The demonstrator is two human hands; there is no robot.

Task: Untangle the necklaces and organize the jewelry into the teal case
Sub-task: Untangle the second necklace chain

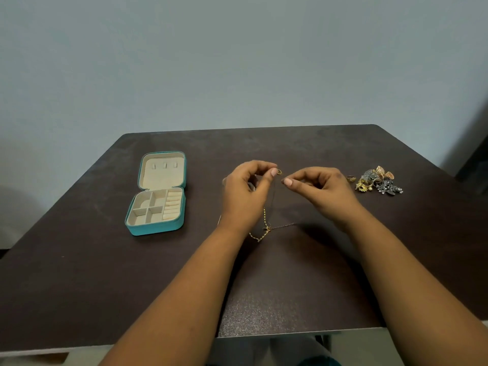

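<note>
- A tangle of thin gold and dark chain necklaces (266,228) is held up over the middle of the dark brown table (290,299); its lower loops and a knot hang just above or on the tabletop, which cannot be told.
- The upper strands are pinched by the left hand (245,196) between thumb and fingertips, with a small gold ring-like piece (279,171) showing at its fingertips.
- A very fine strand appears to be pinched by the right hand (320,190), thumb against forefinger, close beside the left.
- The untangling step is judged to be in hand; nothing has been placed in the case yet.
- The next move is judged to call for strands being drawn gently apart at the knot, without tightening it.
- The open teal zip case with cream lining and dividers (155,196) lies well to the left, its compartments bare.
- A heap of gold and silver earrings and rings (377,180) lies to the right, with one gold ring (350,178) just beside it.
- Neither is seen to stand in the way.
</note>
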